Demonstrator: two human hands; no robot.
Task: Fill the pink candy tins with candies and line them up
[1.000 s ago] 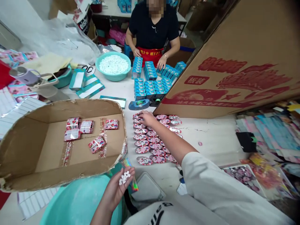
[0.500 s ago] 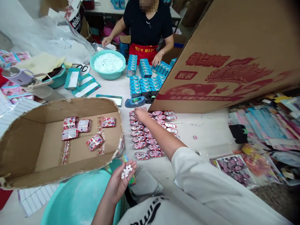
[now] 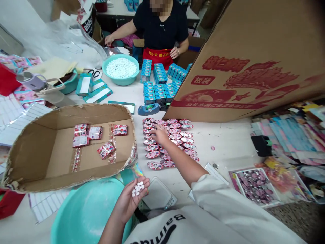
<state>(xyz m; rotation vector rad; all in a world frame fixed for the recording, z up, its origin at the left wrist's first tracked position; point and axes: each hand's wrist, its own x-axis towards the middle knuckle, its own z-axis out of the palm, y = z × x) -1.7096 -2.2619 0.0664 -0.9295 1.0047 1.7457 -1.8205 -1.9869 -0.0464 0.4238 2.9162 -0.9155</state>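
Note:
A small heap of white tablets (image 3: 138, 188) lies in the cupped palm of my left hand (image 3: 128, 200), which is turned upward above the front of the table. My right hand (image 3: 161, 135) reaches out palm down over rows of small red-and-pink oval pieces (image 3: 187, 140), some with a pink round part on top. Its fingers are spread over the left columns, and it hides some of the pieces below. Whether the fingertips touch a piece I cannot tell.
Left of the rows stands a cut-down cardboard box (image 3: 50, 162) with several red packets. A turquoise basin (image 3: 83, 217) is in front. A tall carton (image 3: 236, 61) rises at right. Across the table, a person stands behind blue boxes (image 3: 159, 73) and a bowl of white tablets (image 3: 121, 79).
My right hand has come nearer from the far end of the rows, its fingers now more spread. My left hand still holds the tablets. The person's hand has left the blue boxes.

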